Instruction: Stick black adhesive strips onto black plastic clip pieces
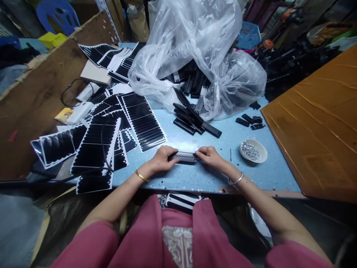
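Observation:
Between my two hands, just above the front of the blue table, is a short black bar with a diamond-textured face (184, 157). The fingers and thumb of my left hand (164, 157) close round its left end. My right hand (209, 156) pinches its right end. Beyond them lies a pile of similar black pieces (192, 118), some with pronged ends. To the right of my right hand stand a thin dark pin (230, 155) and a white bowl (262, 156) of small shiny metal parts.
Sheets of black stickers (143, 123) cover the table's left side, with a dark cable across them. A big clear plastic bag (195, 29) of black pieces stands at the back. An amber-wrapped board (315, 126) bounds the right, a wooden panel (41, 85) the left.

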`<state>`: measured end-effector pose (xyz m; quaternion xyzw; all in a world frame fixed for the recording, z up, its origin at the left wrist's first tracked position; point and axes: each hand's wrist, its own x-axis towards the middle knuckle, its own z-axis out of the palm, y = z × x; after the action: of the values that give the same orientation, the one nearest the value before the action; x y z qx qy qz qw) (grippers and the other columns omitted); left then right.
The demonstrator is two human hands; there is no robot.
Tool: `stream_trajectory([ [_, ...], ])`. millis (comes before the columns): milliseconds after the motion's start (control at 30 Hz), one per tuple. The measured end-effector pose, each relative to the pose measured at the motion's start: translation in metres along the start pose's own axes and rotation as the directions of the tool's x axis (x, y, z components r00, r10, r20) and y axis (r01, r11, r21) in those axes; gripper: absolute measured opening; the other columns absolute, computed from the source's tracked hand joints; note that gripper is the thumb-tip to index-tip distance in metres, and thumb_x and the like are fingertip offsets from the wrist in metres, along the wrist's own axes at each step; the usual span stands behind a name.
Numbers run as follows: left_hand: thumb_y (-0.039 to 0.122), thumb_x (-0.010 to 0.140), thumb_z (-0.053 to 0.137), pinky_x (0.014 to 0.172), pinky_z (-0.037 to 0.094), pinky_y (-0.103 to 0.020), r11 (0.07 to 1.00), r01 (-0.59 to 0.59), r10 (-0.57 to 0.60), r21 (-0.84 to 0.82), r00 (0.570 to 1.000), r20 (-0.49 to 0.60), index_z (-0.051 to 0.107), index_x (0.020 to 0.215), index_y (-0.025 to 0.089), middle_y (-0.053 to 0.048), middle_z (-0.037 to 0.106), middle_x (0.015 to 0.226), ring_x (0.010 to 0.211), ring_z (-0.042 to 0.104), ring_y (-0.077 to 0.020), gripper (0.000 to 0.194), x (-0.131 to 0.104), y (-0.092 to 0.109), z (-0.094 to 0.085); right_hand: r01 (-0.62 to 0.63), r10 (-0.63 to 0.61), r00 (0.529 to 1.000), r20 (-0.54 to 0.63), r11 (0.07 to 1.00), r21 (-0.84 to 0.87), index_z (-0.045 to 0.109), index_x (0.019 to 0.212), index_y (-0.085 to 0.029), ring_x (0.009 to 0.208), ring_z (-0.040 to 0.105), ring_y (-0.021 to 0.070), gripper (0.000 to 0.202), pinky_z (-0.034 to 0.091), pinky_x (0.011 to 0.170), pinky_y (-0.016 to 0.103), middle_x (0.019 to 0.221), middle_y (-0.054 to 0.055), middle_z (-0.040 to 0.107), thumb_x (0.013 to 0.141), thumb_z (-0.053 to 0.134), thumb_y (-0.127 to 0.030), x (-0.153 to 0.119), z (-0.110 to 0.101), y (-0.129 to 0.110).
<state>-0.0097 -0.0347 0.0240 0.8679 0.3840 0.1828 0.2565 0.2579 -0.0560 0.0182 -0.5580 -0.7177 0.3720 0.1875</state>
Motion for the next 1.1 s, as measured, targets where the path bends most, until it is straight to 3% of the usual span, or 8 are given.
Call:
stream_trajectory([
  [133, 0.031, 0.078, 0.069, 0.087, 0.047, -0.038, 1.0, -0.025, 0.025, -0.006, 0.999, 0.032, 0.066, 0.109, 0.016, -0.01, 0.072, 0.099, 0.093, 0.064, -0.024, 0.035, -0.013, 0.007, 0.005, -0.009, 0.01, 1.0, 0.01, 0.997, -0.072, 0.059, 0.058, -0.017, 0.051, 0.045, 0.0112, 0.042, 0.033, 0.052, 0.025, 0.052, -0.001, 0.053, 0.089, 0.047, -0.043, -0.01, 0.006, 0.005],
  [200, 0.029, 0.077, 0.069, 0.085, 0.047, -0.038, 0.999, -0.027, 0.025, 0.035, 0.997, 0.067, 0.067, 0.104, 0.016, -0.01, 0.071, 0.095, 0.089, 0.064, -0.0241, 0.03, -0.015, 0.013, 0.007, -0.037, 0.02, 0.995, -0.098, 0.984, -0.174, 0.064, 0.065, -0.017, 0.055, 0.051, 0.0133, 0.035, 0.037, 0.056, 0.026, 0.058, 0.002, 0.06, 0.088, 0.051, -0.04, -0.002, 0.005, 0.012],
  [333, 0.04, 0.073, 0.073, 0.08, 0.046, -0.039, 0.995, -0.054, 0.044, 0.086, 0.993, 0.113, 0.067, 0.092, 0.017, -0.008, 0.07, 0.083, 0.081, 0.064, -0.0243, 0.03, -0.014, 0.021, 0.007, -0.1, -0.019, 0.949, -0.315, 0.928, -0.358, 0.071, 0.101, -0.013, 0.072, 0.062, 0.0199, 0.027, 0.046, 0.071, 0.03, 0.08, 0.008, 0.071, 0.082, 0.06, -0.029, 0.036, 0.0, 0.024],
  [500, 0.04, 0.077, 0.07, 0.078, 0.05, -0.037, 0.999, 0.01, -0.009, 0.047, 1.0, -0.018, 0.069, 0.098, 0.015, -0.009, 0.071, 0.083, 0.08, 0.067, -0.0245, 0.033, 0.005, 0.007, 0.003, -0.089, -0.039, 0.953, -0.3, 0.912, -0.4, 0.064, 0.125, -0.014, 0.085, 0.064, 0.0231, 0.044, 0.046, 0.077, 0.031, 0.096, 0.012, 0.071, 0.083, 0.062, -0.027, 0.081, 0.0, 0.025],
  [667, 0.012, 0.076, 0.06, 0.099, 0.046, -0.048, 0.977, 0.122, -0.095, 0.175, 0.983, -0.156, 0.062, 0.121, 0.014, -0.018, 0.063, 0.127, 0.118, 0.059, -0.0319, 0.046, 0.054, -0.021, -0.006, -0.061, -0.051, 0.964, -0.263, 0.914, -0.4, 0.072, 0.11, -0.015, 0.084, 0.063, 0.0231, 0.031, 0.043, 0.073, 0.03, 0.095, 0.013, 0.07, 0.087, 0.054, -0.025, 0.087, 0.005, 0.02],
  [800, 0.005, 0.07, 0.06, 0.106, 0.042, -0.048, 0.983, 0.119, -0.111, 0.142, 0.992, -0.062, 0.057, 0.131, 0.012, -0.019, 0.054, 0.139, 0.13, 0.05, -0.0332, 0.062, 0.079, -0.028, -0.013, -0.025, -0.038, 0.984, -0.176, 0.941, -0.338, 0.074, 0.084, -0.015, 0.069, 0.059, 0.0175, 0.027, 0.04, 0.065, 0.026, 0.073, 0.006, 0.068, 0.088, 0.049, -0.025, 0.067, 0.0, 0.019],
  [933, 0.007, 0.074, 0.055, 0.095, 0.05, -0.035, 0.999, 0.038, -0.04, 0.034, 0.998, 0.05, 0.068, 0.117, 0.016, -0.012, 0.069, 0.119, 0.107, 0.066, -0.0241, 0.046, 0.069, -0.019, -0.015, 0.016, -0.023, 0.999, -0.028, 0.972, -0.234, 0.07, 0.07, -0.014, 0.056, 0.052, 0.0128, 0.032, 0.036, 0.056, 0.024, 0.056, 0.0, 0.059, 0.088, 0.046, -0.026, 0.04, -0.006, 0.018],
  [1100, 0.014, 0.077, 0.057, 0.083, 0.051, -0.036, 0.991, 0.093, -0.1, 0.099, 0.993, 0.067, 0.072, 0.108, 0.014, -0.012, 0.074, 0.096, 0.087, 0.069, -0.0252, 0.035, 0.034, -0.004, -0.014, 0.052, -0.039, 0.996, 0.077, 0.986, -0.161, 0.07, 0.074, -0.014, 0.061, 0.055, 0.0132, 0.03, 0.038, 0.06, 0.024, 0.066, 0.003, 0.065, 0.087, 0.045, -0.025, 0.019, -0.004, 0.012],
])
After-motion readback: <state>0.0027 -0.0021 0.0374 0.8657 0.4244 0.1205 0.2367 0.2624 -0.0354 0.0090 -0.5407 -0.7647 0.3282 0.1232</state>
